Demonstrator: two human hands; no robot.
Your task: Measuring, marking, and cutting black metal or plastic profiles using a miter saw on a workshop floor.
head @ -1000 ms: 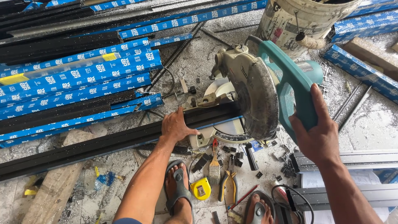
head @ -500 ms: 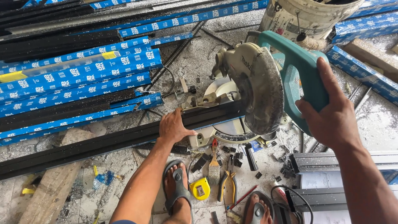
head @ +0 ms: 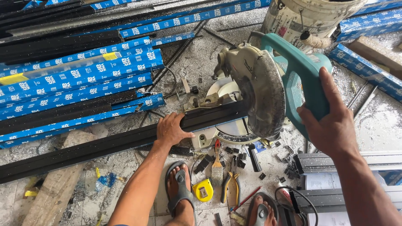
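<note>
Head view puts the long black profile [head: 125, 144] at the centre of what I am watching: it runs from about 8 o'clock up toward 3 o'clock, its right end lying on the bed of the miter saw [head: 259, 90] and passing under the dusty blade guard [head: 268, 98]. My left hand [head: 171, 129] lies flat on top of it just left of the saw bed, fingers spread and pressing down rather than closed around it. My right hand [head: 333, 121] is wrapped on the teal handle [head: 307, 79] at 3 o'clock, fingers curled round the far side. I judge the cut to be under way or close to it: the saw head is low on the profile, yet I see no severed end, so the piece reads as whole and the parting is left to do. Short black offcuts [head: 234, 152] lie on the floor at 6 o'clock, beside a paintbrush [head: 216, 169], pliers [head: 230, 186] and a yellow tape measure [head: 203, 190]. Blue-wrapped profiles [head: 79, 83] are stacked at 10 o'clock and a white bucket [head: 305, 16] stands at 1 o'clock. Hidden from me: the blade itself and the point where it meets the profile, both behind the guard; the trigger under my right fingers; and the profile's left end, cut off by the frame edge.
</note>
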